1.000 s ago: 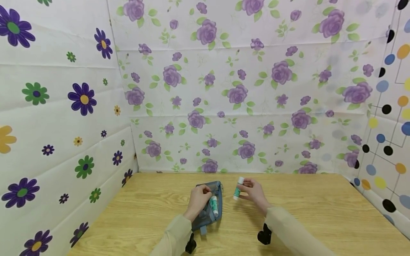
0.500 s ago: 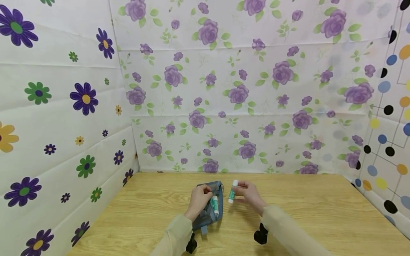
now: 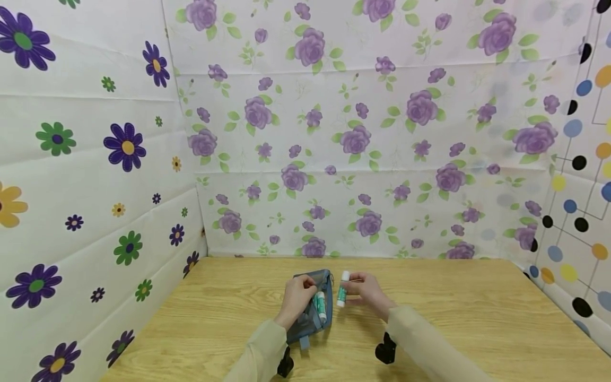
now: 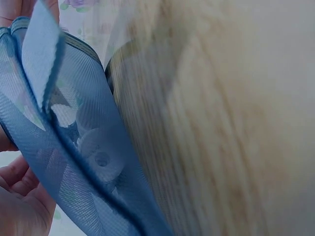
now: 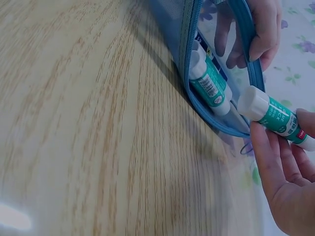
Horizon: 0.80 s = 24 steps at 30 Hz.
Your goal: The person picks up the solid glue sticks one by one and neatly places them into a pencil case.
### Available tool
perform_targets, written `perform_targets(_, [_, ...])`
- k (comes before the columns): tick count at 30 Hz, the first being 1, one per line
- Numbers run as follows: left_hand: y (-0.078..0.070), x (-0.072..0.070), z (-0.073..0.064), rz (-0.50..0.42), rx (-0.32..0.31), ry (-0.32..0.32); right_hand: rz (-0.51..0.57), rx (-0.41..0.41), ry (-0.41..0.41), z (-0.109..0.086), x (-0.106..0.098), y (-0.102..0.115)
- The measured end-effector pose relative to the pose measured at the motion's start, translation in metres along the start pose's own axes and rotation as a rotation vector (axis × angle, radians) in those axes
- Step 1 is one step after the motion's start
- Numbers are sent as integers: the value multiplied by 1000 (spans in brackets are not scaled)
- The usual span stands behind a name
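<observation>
A blue mesh zip pouch (image 3: 305,323) lies on the table with its mouth unzipped and facing right. My left hand (image 3: 297,297) pinches the upper edge of that mouth, as the right wrist view also shows. Inside the pouch are green-and-white glue sticks (image 5: 209,83), one in front of another. My right hand (image 3: 366,291) holds another glue stick (image 5: 275,118) between thumb and fingers, its white cap tilted toward the mouth. In the right wrist view this cap overlaps the pouch's zipper edge (image 5: 256,73). The left wrist view shows round white ends (image 4: 101,157) through the mesh.
The wooden table (image 3: 229,292) spreads out around the pouch. Flowered cloth walls (image 3: 305,132) stand behind and on the left, with a dotted cloth (image 3: 568,212) on the right. Black wrist cameras (image 3: 385,350) hang under both sleeves.
My right hand has moved left with the glue stick, bringing it close beside the pouch's mouth. The left hand and the pouch have stayed in place.
</observation>
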<state>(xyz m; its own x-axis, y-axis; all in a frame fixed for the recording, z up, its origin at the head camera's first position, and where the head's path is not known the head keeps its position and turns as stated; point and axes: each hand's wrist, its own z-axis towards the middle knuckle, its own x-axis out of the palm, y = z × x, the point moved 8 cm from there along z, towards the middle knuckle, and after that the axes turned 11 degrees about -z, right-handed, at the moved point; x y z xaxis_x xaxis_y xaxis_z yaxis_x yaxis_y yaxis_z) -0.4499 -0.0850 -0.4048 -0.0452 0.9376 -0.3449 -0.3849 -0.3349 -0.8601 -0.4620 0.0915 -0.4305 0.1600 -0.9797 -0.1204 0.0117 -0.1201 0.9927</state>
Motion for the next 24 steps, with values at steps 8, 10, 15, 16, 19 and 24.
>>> perform_targets(8, [0,0,0,-2,-7,1,-9,8,43,1,7,-3])
perform_targets(10, [0,0,-1,-1,-6,1,-5,17,49,1,9,-4])
perform_targets(15, [1,0,-1,3,-12,0,-23,34,49,0,12,-5])
perform_targets(16, [0,0,-1,4,-13,-2,-26,34,47,0,13,-5])
perform_targets(19, [0,0,0,7,-14,-7,-33,36,46,0,14,-5])
perform_targets(24, [0,1,0,13,-10,-6,-53,33,61,0,18,-4])
